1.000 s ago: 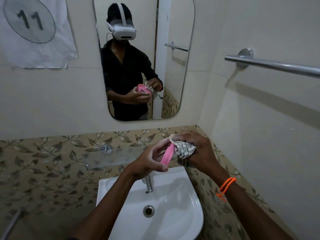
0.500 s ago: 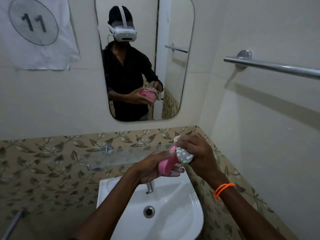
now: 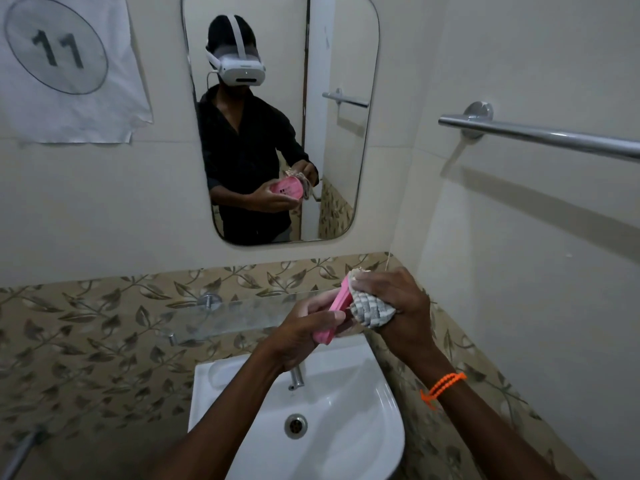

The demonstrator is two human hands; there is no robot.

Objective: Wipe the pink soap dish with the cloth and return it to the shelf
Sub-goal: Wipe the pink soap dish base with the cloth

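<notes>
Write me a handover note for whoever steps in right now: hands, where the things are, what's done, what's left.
Left hand grips the pink soap dish, tilted on edge above the white sink.
Right hand holds the bunched woven cloth pressed against the dish's upper end.
Glass shelf on the wall behind the sink, beyond the hands.
Done: dish is off the shelf, wiping under way.
Left: finish the wipe, set the dish on the shelf.

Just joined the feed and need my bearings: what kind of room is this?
Most likely a small bathroom: a white washbasin with a tap, a wall mirror above a glass shelf, and a chrome towel rail on the tiled side wall.
</notes>
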